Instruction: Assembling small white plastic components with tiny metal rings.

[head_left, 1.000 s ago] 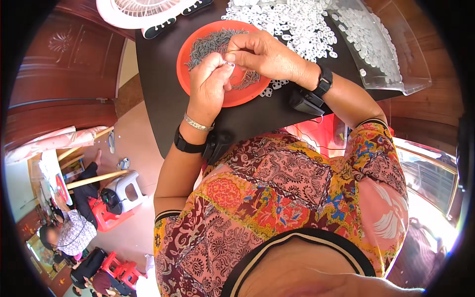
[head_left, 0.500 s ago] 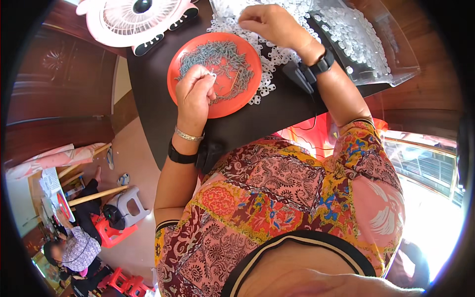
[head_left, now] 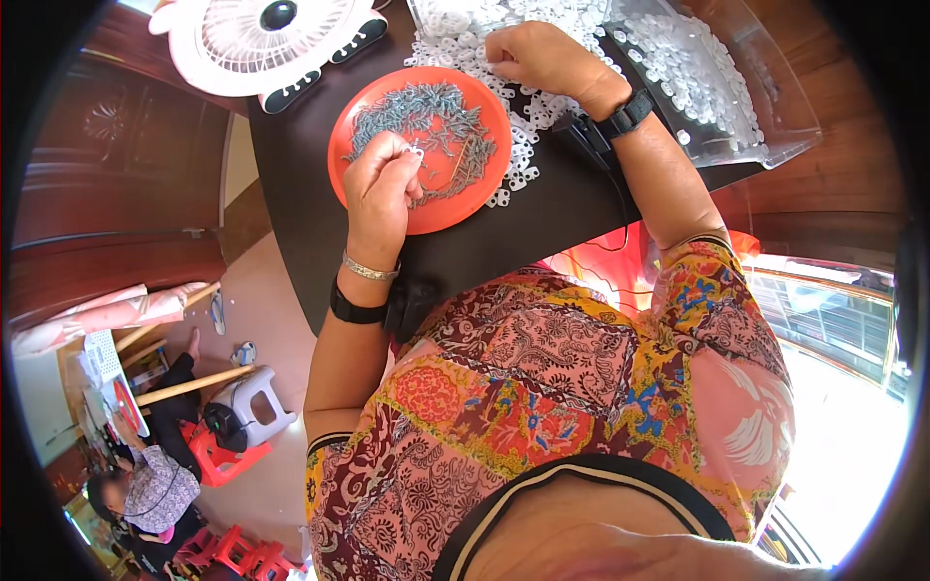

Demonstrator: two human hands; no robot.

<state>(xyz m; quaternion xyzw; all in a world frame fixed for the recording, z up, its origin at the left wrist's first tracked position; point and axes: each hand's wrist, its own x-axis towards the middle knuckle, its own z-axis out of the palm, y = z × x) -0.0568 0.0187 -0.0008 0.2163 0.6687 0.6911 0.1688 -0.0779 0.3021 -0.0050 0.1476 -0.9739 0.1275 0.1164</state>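
Note:
My left hand (head_left: 380, 189) is above the left part of a round red plate (head_left: 470, 205), thumb and finger closed on a small white plastic piece (head_left: 415, 153). Grey screws (head_left: 421, 105) lie heaped on that plate, most thickly along its far and right sides. Beyond its right edge, my right hand (head_left: 544, 60) is low over a spread of small white plastic pieces (head_left: 446, 46) with holes in them. Its fingers are bent inward and drawn together. Whatever may be between those fingertips is hidden.
A white fan (head_left: 266, 58) with shoe-shaped feet stands at the table's far left. A clear plastic tray (head_left: 775, 126) at far right holds more white pieces. Across the floor on the left, a person (head_left: 160, 489) sits near red stools (head_left: 232, 547) and a grey stool (head_left: 254, 407).
My right hand has come slightly nearer to me and to the right over the white pieces. The left hand stays almost in place with its piece.

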